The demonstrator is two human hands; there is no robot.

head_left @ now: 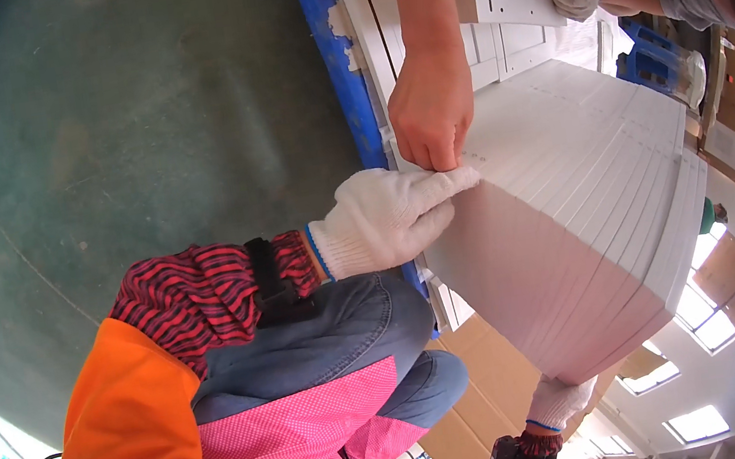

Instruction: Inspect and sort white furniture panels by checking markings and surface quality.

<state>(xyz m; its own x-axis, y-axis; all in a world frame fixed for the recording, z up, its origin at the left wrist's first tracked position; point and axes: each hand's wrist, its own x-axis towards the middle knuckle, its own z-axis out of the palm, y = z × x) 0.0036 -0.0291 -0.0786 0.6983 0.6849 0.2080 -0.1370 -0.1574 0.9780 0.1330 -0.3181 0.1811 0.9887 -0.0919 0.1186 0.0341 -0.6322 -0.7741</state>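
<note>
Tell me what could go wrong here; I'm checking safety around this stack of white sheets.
The stack of white sheets is fanned out and tilted, so sheets may slide off. A bare hand pinches the corner beside the gloved left hand, risking a paper cut. The right hand alone props the lower edge.

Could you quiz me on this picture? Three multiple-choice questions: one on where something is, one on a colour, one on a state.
1. Where does the co-worker's bare hand pinch? A the floor; B a corner of the white stack; C a blue crate.
2. Glove colour on the left hand and right hand? A white; B black; C yellow.
3. The white stack is: A rolled; B flat on the floor; C fanned, held up.
Answers: B, it pinches beside the left hand; A, both knit gloves are white; C, stepped edges show, right hand beneath.
</note>
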